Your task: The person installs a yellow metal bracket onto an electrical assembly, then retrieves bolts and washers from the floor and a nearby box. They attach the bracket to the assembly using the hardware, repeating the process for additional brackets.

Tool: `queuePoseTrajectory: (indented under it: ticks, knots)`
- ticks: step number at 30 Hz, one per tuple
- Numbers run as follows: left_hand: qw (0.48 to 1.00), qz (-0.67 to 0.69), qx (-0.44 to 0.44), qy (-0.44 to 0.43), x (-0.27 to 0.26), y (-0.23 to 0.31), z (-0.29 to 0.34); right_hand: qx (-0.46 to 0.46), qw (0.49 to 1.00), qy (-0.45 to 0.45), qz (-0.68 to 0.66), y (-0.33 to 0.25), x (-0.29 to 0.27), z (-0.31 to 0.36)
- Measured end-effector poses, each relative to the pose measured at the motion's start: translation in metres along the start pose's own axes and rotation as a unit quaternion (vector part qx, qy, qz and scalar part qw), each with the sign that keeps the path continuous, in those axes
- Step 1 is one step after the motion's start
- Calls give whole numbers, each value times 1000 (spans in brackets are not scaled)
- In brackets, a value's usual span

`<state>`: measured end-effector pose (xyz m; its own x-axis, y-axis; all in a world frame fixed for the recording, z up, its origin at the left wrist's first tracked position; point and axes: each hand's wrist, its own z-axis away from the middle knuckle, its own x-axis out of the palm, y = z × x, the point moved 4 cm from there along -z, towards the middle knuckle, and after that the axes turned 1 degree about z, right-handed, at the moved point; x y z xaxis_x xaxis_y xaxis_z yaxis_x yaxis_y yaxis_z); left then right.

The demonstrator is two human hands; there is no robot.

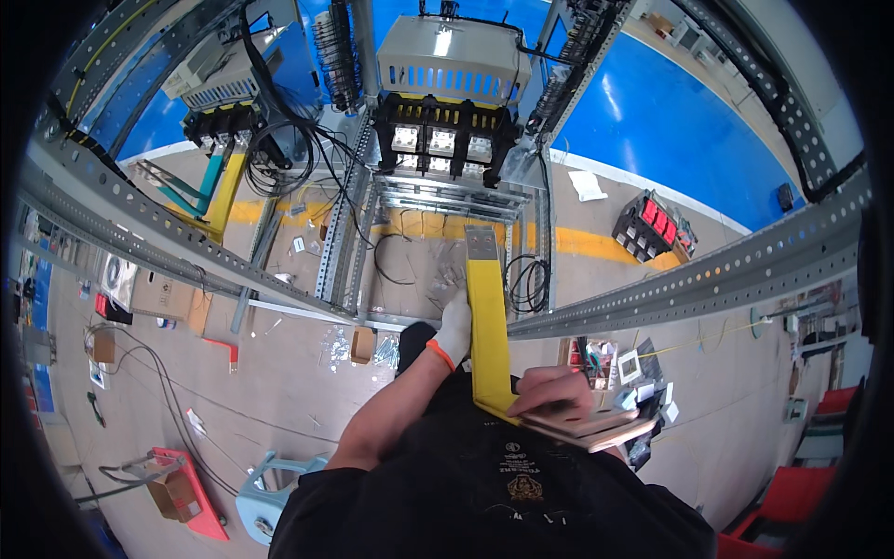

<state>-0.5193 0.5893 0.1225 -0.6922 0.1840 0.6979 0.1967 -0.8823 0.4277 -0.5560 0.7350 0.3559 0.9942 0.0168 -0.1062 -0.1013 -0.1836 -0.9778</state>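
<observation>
Yellow bar (488, 326), flat and bent, silvery-tipped; both hands (556, 392) apparently grip it.

The left forearm (391, 405) stretches forward to the gloved left hand (454, 326), the right hand (557, 391) closer in, curled

A light-blue plastic stool (256, 506) was seen at the lower left, and red chairs (799, 494) were seen at the lower right. A small cardboard box (362, 346) was set on the grey floor (289, 382). Near the blue-coated floor (643, 140), a white paper sheet (587, 185) and a black device with red parts (652, 225) were laid.
</observation>
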Motion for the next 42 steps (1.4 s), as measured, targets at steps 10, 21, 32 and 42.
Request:
queuePoseTrajectory:
  ticks: [10,21,32,42]
  knots:
    - [999,24,-2,34,8,-1,-55,-35,997,52,47,23,-40,-18]
    - [997,31,42,-62,25,22,-93,138,969,139,149,61,-82,-27]
    - [980,105,-51,-164,30,93,-104,53,951,276,-131,134,-108,-61]
    - [1000,0,-6,-30,10,99,-179,1,993,119,-6,106,-109,-144]
